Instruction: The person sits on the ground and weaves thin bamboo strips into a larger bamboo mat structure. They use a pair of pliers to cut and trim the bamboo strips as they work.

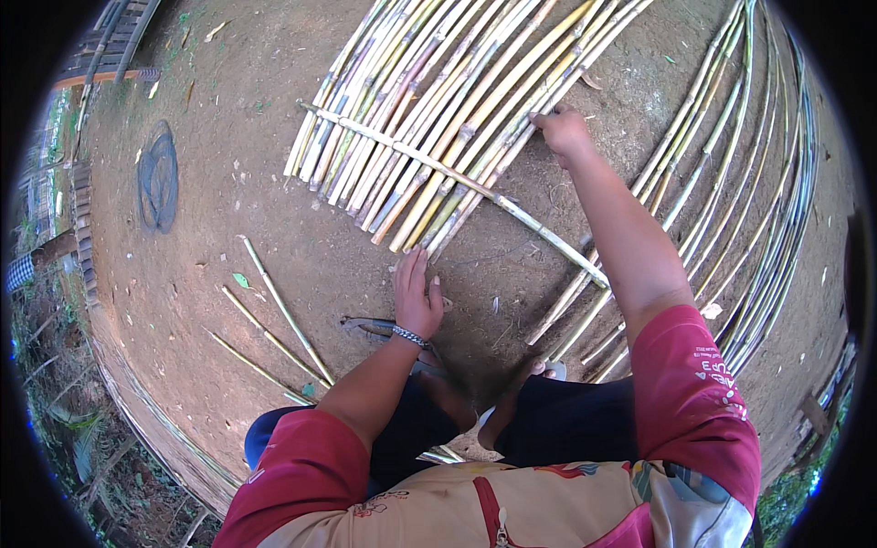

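A row of cut bamboo poles [468, 131] lies side by side on the bare ground ahead of me. One thin bamboo pole [544, 230] runs crosswise over them near their close ends, sticking out to the right. My right hand [564, 132] is closed at the row's right edge, its fingers pinching the outermost pole. Lower down, my left hand [418, 297] is open, fingers stretched forward and thumb apart, fingertips at the near pole ends. Beside the left wrist, a dark slender object [365, 323] lies on the ground, partly hidden.
More long bamboo poles [722, 173] lie to the right, beyond my right arm. Several short thin sticks [279, 301] are at the lower left. A dark coiled net-like bundle [158, 178] rests farther left. My knees and feet are close below the row.
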Available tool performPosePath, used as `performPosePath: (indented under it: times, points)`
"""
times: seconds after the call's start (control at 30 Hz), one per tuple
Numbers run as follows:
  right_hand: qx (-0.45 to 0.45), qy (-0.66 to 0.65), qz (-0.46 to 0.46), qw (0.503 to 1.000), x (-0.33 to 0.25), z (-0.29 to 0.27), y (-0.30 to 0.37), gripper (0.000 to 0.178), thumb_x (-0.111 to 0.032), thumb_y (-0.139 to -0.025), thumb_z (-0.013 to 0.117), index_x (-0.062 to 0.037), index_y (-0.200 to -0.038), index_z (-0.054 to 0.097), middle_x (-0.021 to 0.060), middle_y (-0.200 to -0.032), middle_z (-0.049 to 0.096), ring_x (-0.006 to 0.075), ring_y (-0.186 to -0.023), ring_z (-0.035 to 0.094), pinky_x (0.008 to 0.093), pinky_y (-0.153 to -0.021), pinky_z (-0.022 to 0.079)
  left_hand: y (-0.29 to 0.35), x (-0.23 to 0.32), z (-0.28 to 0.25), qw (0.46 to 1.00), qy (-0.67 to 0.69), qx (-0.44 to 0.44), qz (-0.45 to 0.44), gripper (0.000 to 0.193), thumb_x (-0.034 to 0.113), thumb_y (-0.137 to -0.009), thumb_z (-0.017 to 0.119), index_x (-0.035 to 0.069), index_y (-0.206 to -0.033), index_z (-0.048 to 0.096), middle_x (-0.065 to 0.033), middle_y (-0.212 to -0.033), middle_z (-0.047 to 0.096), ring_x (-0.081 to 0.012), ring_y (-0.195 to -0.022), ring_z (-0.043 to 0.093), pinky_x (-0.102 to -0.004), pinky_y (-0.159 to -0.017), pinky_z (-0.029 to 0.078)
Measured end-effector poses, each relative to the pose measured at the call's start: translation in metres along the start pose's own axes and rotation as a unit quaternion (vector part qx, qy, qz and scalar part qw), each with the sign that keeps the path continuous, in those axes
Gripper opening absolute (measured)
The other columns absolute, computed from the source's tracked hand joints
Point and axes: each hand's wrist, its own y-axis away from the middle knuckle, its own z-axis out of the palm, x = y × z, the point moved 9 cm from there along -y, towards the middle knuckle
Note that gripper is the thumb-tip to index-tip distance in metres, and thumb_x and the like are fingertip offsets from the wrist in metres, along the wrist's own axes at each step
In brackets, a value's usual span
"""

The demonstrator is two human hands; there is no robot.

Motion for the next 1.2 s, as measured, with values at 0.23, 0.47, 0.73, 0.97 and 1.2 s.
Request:
performPosePath:
  times: [0.23, 0.47, 0.73, 0.97, 1.2]
  points:
    - [-0.008, 0.011, -0.006, 1.0, 0.003, 0.006, -0.009, 0.048, -0.024, -0.089, 0.074, 0.0013, -0.127, 0.062, 0.0216, -0.117, 0.069, 0.0349, -0.106, 0.068, 0.046, -0.081, 0.056, 0.062, -0.075, 0.022, 0.876, 0.146, 0.183, -0.421, 0.029, 0.015, -0.097, 0.057, -0.006, -0.116, 0.062, -0.0213, -0.108, 0.064, -0.0315, -0.101, 0.062, -0.0407, -0.092, 0.047]
    - [-0.027, 0.067, 0.056, 0.996, -0.016, 0.003, 0.015, 0.048, -0.025, -0.089, 0.073, 0.0031, -0.126, 0.059, 0.0229, -0.116, 0.067, 0.0365, -0.097, 0.069, 0.0483, -0.071, 0.057, 0.046, -0.063, 0.037, 0.721, 0.304, 0.152, -0.603, 0.032, 0.022, -0.1, 0.064, -0.008, -0.111, 0.06, -0.0091, -0.093, 0.069, -0.0114, -0.068, 0.059, -0.0264, -0.06, 0.047]
    - [0.022, 0.026, -0.002, 0.999, -0.003, 0.007, 0.001, 0.044, -0.017, -0.089, 0.073, 0.0054, -0.124, 0.057, 0.0164, -0.097, 0.068, 0.0221, -0.07, 0.06, 0.0411, -0.056, 0.046, 0.052, -0.068, 0.048, 0.616, 0.475, 0.267, -0.569, 0.045, 0.012, -0.095, 0.071, -0.014, -0.126, 0.05, -0.011, -0.098, 0.067, -0.0181, -0.084, 0.067, -0.0282, -0.073, 0.055]
    - [-0.011, 0.04, 0.024, 0.999, -0.035, 0.009, 0.042, 0.049, -0.02, -0.088, 0.074, 0.0058, -0.127, 0.058, 0.0235, -0.118, 0.069, 0.0343, -0.108, 0.068, 0.0414, -0.091, 0.053, 0.058, -0.072, 0.051, 0.609, 0.489, 0.263, -0.566, 0.033, 0.012, -0.096, 0.07, -0.007, -0.12, 0.06, -0.0086, -0.098, 0.067, -0.0156, -0.083, 0.064, -0.0258, -0.071, 0.052]
    - [-0.003, 0.067, 0.041, 0.997, -0.029, 0.007, 0.043, 0.048, -0.021, -0.089, 0.074, 0.0053, -0.126, 0.059, 0.0236, -0.116, 0.069, 0.0346, -0.105, 0.068, 0.0432, -0.087, 0.055, 0.065, -0.079, 0.057, 0.65, 0.439, 0.251, -0.567, 0.029, 0.018, -0.097, 0.069, -0.003, -0.117, 0.065, -0.0028, -0.087, 0.064, -0.0098, -0.071, 0.057, -0.0236, -0.058, 0.044]
